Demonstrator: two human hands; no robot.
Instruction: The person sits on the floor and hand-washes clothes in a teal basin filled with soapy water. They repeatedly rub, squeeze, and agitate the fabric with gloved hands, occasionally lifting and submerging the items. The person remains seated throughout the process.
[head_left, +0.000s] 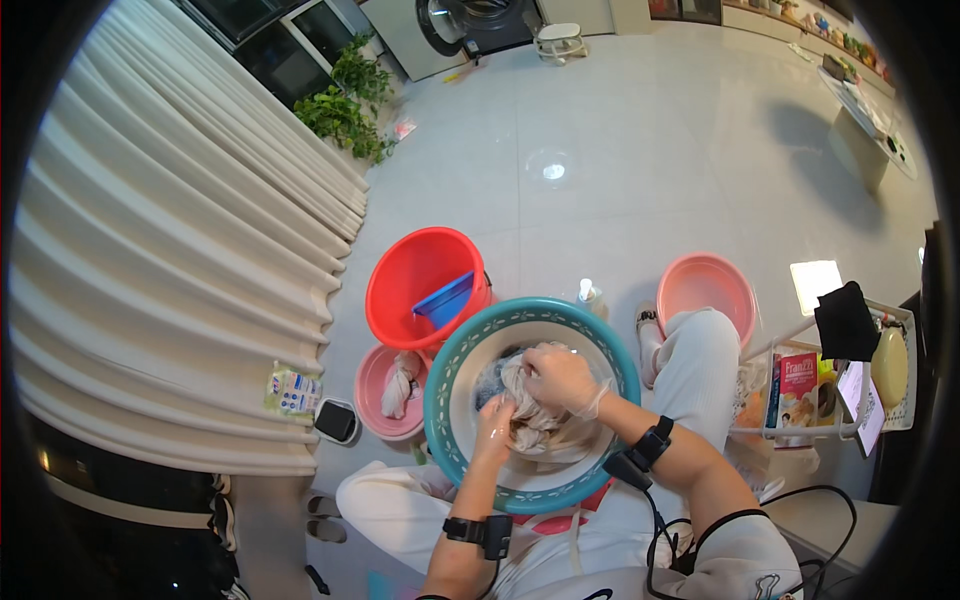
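Observation:
A large teal-rimmed basin (442, 442) with a pale floral pattern stands between my knees. A wet, off-white cloth (536, 420) lies bunched and twisted inside it. My left hand (495, 429) grips the cloth at its near left side. Higher and to the right, my right hand (561, 377) is closed on the cloth's upper part, its fingertips partly hidden. A clear thin glove shows at the right wrist. Under the cloth, at the basin's left, a blue-grey fabric (491, 382) is partly covered.
A red bucket (390, 277) with a blue basin (448, 300) inside stands front left. Below it, a pink basin (367, 382) holds a pale cloth (401, 386). A pump bottle (590, 296), another pink basin (705, 289) and a loaded cart (795, 431) stand ahead and right. Cables hang by my right arm.

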